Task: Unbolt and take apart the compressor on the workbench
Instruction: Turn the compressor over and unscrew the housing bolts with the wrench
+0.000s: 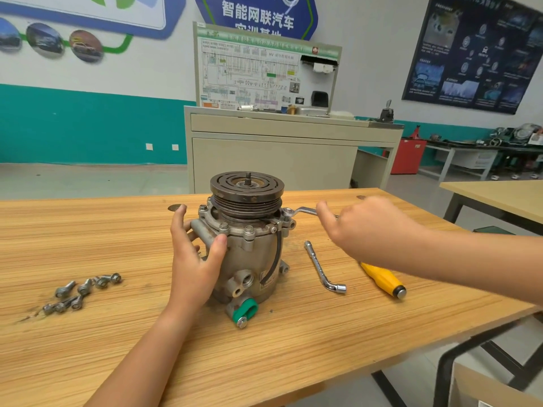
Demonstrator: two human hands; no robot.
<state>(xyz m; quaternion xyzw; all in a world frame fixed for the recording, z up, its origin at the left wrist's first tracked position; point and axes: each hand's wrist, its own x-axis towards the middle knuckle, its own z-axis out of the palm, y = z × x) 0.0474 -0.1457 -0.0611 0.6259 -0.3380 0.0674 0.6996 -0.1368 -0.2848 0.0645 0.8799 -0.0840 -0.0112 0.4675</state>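
Note:
A grey metal compressor (249, 254) stands upright on the wooden workbench (117, 230), its dark grooved pulley (246, 189) on top. My left hand (194, 254) holds the compressor's left side, fingers behind and thumb in front. A silver ring wrench (299, 212) sits on a bolt at the flange's right edge. My right hand (361, 227) grips the wrench's handle. Other bolts (249, 230) stand in the flange at the front.
Several loose bolts (82, 292) lie on the bench at the left. An L-shaped socket wrench (321, 267) and a yellow-handled screwdriver (383, 279) lie right of the compressor. A beige training cabinet (279, 154) stands behind the bench; another table (499, 195) is at right.

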